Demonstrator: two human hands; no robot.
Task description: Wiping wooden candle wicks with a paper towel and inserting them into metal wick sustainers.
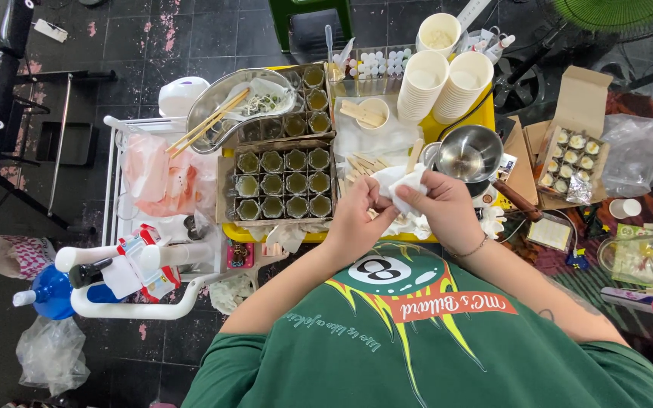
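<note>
My left hand (353, 219) and my right hand (444, 210) meet in front of my green shirt, and both pinch a crumpled white tissue (403, 183). They hover over the near edge of a yellow table top (485, 106). Just left of my left hand stands a cardboard tray of several small cups of green stuff (283, 183). A small steel pot (468, 155) with a brown handle sits just beyond my right hand. Flat wooden sticks (362, 162) lie beyond the tissue.
A steel kidney dish with chopsticks (228, 106) sits at the back left, stacks of white paper cups (444, 79) at the back. An open carton of small filled cups (572, 159) stands right. A white trolley (134, 227) with bags and bottles stands left.
</note>
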